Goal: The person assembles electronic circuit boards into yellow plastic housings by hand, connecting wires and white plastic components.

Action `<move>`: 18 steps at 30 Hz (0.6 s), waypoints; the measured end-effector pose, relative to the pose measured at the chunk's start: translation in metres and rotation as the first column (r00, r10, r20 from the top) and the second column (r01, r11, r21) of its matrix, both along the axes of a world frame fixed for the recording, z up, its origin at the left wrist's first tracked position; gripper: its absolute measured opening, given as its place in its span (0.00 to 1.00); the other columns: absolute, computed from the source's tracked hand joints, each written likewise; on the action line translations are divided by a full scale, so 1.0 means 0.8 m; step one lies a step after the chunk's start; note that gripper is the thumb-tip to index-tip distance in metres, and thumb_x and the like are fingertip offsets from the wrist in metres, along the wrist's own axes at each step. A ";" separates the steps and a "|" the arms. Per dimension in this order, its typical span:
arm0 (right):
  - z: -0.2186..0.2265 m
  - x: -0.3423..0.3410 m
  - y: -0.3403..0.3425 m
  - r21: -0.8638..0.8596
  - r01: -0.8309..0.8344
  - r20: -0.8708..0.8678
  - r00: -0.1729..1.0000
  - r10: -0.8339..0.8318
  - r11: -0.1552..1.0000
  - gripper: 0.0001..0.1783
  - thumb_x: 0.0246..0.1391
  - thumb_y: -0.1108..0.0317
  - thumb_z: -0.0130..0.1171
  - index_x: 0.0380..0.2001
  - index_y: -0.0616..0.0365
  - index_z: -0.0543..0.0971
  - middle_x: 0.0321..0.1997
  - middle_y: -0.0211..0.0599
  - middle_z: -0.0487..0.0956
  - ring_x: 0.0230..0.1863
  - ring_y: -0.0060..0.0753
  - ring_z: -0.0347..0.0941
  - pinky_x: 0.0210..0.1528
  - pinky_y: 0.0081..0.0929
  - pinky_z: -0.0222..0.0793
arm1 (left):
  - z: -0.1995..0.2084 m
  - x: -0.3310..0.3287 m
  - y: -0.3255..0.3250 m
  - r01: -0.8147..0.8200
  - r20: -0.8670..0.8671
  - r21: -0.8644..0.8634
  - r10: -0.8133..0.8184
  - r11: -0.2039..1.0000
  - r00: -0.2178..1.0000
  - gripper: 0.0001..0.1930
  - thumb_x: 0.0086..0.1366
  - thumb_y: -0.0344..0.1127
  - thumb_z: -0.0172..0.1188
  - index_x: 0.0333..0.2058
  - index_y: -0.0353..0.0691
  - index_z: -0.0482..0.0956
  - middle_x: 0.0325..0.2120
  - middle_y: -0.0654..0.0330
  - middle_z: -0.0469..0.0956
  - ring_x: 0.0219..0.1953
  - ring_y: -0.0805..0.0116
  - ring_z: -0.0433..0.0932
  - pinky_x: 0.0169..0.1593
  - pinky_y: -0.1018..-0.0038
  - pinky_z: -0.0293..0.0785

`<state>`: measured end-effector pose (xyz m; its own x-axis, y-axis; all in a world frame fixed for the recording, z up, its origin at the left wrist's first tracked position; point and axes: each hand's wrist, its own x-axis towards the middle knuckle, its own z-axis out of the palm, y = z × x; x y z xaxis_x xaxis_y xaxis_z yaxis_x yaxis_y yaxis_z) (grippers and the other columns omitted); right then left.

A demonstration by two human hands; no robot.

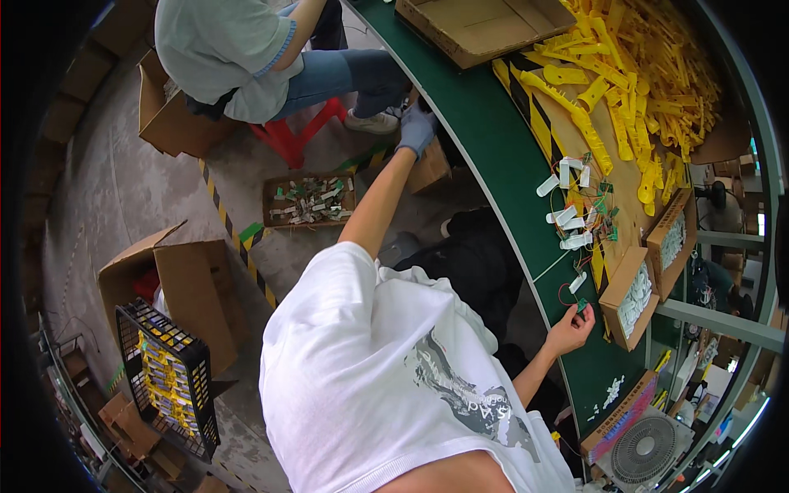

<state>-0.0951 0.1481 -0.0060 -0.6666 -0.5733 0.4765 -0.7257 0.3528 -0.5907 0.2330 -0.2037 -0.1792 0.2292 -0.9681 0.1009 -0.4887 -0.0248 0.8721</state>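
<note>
My left hand (417, 131), in a blue-grey glove, reaches down past the table's left edge, above a cardboard box (431, 167) under it. Its fingertips are partly hidden, and I cannot make out whether they hold anything. Over the green table (485, 135), my bare right hand (573, 330) pinches a small green circuit board (582, 305). A thin red wire runs from that board toward a white plastic piece (578, 283). Just beyond lies a cluster of white plastic pieces (575, 241) wired to green boards.
Yellow plastic strips (625, 74) are heaped at the far right. Two cardboard boxes of white parts (634, 306) line the table's right side. A fan (645, 448) stands at lower right. A co-worker (238, 62) sits at upper left. A black crate (168, 374) and cartons occupy the floor.
</note>
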 end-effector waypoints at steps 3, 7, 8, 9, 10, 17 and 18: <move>0.007 0.002 -0.003 -0.004 0.008 -0.027 1.000 -0.008 1.000 0.14 0.48 0.73 0.61 0.40 0.63 0.75 0.35 0.40 0.78 0.26 0.29 0.73 0.29 0.24 0.69 | 0.035 0.019 0.077 -0.042 -0.125 0.190 0.067 0.981 0.990 0.25 0.57 0.54 0.56 0.44 0.38 0.73 0.41 0.48 0.76 0.46 0.51 0.73 0.48 0.63 0.69; 0.008 0.006 -0.006 -0.001 0.002 -0.007 1.000 -0.002 1.000 0.14 0.48 0.73 0.61 0.39 0.62 0.76 0.35 0.39 0.78 0.24 0.28 0.72 0.28 0.24 0.68 | 0.011 0.000 0.127 0.035 -0.079 0.428 -0.002 0.903 0.997 0.30 0.58 0.59 0.51 0.40 0.32 0.74 0.32 0.47 0.78 0.33 0.55 0.79 0.40 0.66 0.73; 0.010 0.006 -0.009 0.006 -0.010 0.008 1.000 0.010 1.000 0.14 0.47 0.73 0.61 0.39 0.62 0.76 0.35 0.39 0.78 0.24 0.27 0.72 0.27 0.24 0.68 | 0.023 -0.005 0.131 0.183 -0.274 0.668 0.010 0.721 0.962 0.32 0.58 0.62 0.49 0.38 0.31 0.74 0.29 0.47 0.78 0.28 0.57 0.80 0.36 0.67 0.74; 0.010 0.008 -0.010 -0.017 -0.026 -0.012 1.000 0.026 1.000 0.14 0.47 0.73 0.62 0.39 0.61 0.76 0.35 0.38 0.78 0.24 0.26 0.72 0.25 0.22 0.65 | 0.010 -0.016 0.130 0.192 -0.328 0.652 0.045 0.734 0.944 0.34 0.57 0.64 0.50 0.36 0.31 0.75 0.26 0.48 0.78 0.20 0.60 0.79 0.32 0.70 0.75; 0.009 0.009 -0.011 -0.012 -0.010 -0.010 1.000 0.010 1.000 0.14 0.47 0.73 0.62 0.39 0.61 0.76 0.35 0.38 0.78 0.24 0.26 0.72 0.25 0.22 0.65 | 0.004 -0.025 0.126 0.202 -0.326 0.656 0.031 0.727 0.945 0.34 0.57 0.64 0.50 0.36 0.31 0.75 0.26 0.48 0.78 0.20 0.60 0.79 0.32 0.70 0.75; 0.011 0.016 -0.012 -0.005 0.031 0.014 0.999 -0.030 1.000 0.15 0.46 0.73 0.62 0.40 0.62 0.76 0.35 0.37 0.77 0.24 0.25 0.71 0.23 0.22 0.61 | 0.006 -0.051 0.103 0.341 0.244 0.566 -0.548 0.750 0.800 0.21 0.57 0.51 0.49 0.37 0.42 0.81 0.37 0.49 0.78 0.42 0.51 0.77 0.44 0.63 0.73; 0.013 0.019 -0.012 -0.002 0.025 0.012 1.000 -0.025 1.000 0.15 0.46 0.74 0.62 0.40 0.61 0.76 0.34 0.36 0.77 0.24 0.25 0.71 0.23 0.22 0.61 | -0.001 -0.049 0.115 0.341 0.282 0.581 -0.576 0.739 0.767 0.19 0.57 0.50 0.50 0.35 0.41 0.81 0.35 0.50 0.79 0.39 0.51 0.78 0.42 0.63 0.74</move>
<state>-0.0798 0.1383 0.0043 -0.6864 -0.5556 0.4692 -0.7094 0.3697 -0.6000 0.1937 -0.1120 -0.1798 -0.2089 -0.8828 -0.4208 -0.8571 -0.0419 0.5134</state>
